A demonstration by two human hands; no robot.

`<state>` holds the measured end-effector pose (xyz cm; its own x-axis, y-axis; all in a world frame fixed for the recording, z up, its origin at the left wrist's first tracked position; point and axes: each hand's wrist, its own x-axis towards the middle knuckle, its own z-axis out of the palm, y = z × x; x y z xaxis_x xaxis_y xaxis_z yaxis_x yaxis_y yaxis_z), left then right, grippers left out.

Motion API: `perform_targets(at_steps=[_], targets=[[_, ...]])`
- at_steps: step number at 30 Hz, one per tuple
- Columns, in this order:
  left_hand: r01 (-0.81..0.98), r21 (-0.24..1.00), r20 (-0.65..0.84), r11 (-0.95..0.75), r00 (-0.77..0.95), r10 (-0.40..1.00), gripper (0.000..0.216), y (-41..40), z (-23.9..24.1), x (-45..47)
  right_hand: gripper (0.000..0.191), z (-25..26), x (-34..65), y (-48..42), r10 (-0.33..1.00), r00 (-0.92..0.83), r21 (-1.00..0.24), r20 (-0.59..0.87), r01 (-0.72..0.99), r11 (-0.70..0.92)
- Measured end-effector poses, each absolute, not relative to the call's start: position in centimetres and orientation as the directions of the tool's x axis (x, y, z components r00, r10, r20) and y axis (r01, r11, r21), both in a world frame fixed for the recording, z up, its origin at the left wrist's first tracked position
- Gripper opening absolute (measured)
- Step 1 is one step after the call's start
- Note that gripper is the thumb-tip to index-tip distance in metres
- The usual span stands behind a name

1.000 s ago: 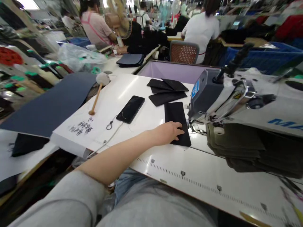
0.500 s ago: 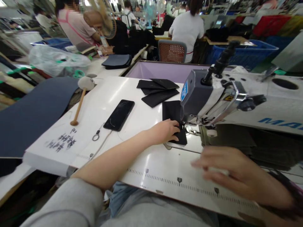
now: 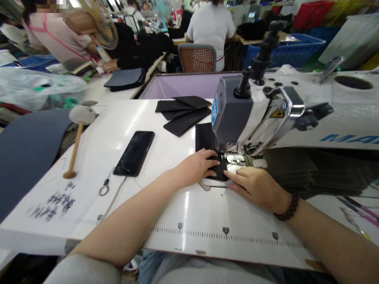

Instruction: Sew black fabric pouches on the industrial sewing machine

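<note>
A black fabric piece (image 3: 204, 136) lies flat on the white sewing table, partly under the head of the sewing machine (image 3: 232, 112). My left hand (image 3: 199, 167) rests on it with fingers spread, just left of the presser foot (image 3: 224, 156). At the fabric's lower right edge is my right hand (image 3: 254, 183), its index finger stretched out and touching the cloth, the other fingers loosely bent. Beyond the machine head, several folded black fabric pieces (image 3: 186, 112) lie overlapped in a fan.
A phone (image 3: 134, 154) with a ring strap lies left of my arm, near a wooden-handled mallet (image 3: 77, 134). Dark olive fabric (image 3: 302, 169) is stacked under the machine arm. Purple-handled scissors (image 3: 363, 209) lie at the right. Other people sit working beyond a lilac bin (image 3: 180, 85).
My right hand has moved left and forward from over the table front onto the fabric's edge beside the needle area. My left hand stays on the fabric. The camera view has shifted.
</note>
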<state>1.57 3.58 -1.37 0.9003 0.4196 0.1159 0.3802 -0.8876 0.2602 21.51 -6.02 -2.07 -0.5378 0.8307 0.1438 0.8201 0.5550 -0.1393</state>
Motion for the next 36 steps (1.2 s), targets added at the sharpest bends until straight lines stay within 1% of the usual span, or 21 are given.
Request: perform_targets(at_steps=[10,18,25,28,30,32,34,36], targets=[[0.376,0.277,0.11,-0.884,0.902,0.418,0.029,3.7,-1.4,1.5,0.025,-2.0,21.2,-6.0,0.849,-0.511,-0.172,0.133,0.832,0.527],[0.385,0.288,0.106,-0.877,0.897,0.429,0.029,3.7,-1.0,1.5,0.026,-1.7,21.1,-5.9,0.857,-0.501,-0.18,0.12,0.838,0.515],[0.389,0.258,0.12,-0.884,0.895,0.429,0.028,3.9,-1.4,1.5,0.027,-1.7,21.2,-5.8,0.866,-0.49,-0.183,0.097,0.847,0.499],[0.345,0.224,0.132,-0.912,0.916,0.379,0.023,3.5,-1.0,1.5,0.027,-1.8,21.4,-5.8,0.847,-0.52,-0.196,0.111,0.824,0.532],[0.267,0.216,0.123,-0.939,0.947,0.298,0.018,3.0,-0.6,1.4,0.029,-1.9,21.5,-5.9,0.813,-0.566,-0.203,0.135,0.788,0.582],[0.199,0.222,0.11,-0.955,0.968,0.227,0.019,2.5,-0.3,1.3,0.034,-1.8,21.6,-6.1,0.788,-0.596,-0.205,0.156,0.761,0.616],[0.178,0.227,0.098,-0.958,0.974,0.204,0.02,2.2,-0.2,1.3,0.038,-1.7,21.6,-6.2,0.782,-0.6,-0.206,0.171,0.754,0.624],[0.187,0.233,0.097,-0.954,0.972,0.214,0.021,2.2,-0.2,1.3,0.041,-1.6,21.6,-6.2,0.784,-0.594,-0.203,0.178,0.758,0.62]])
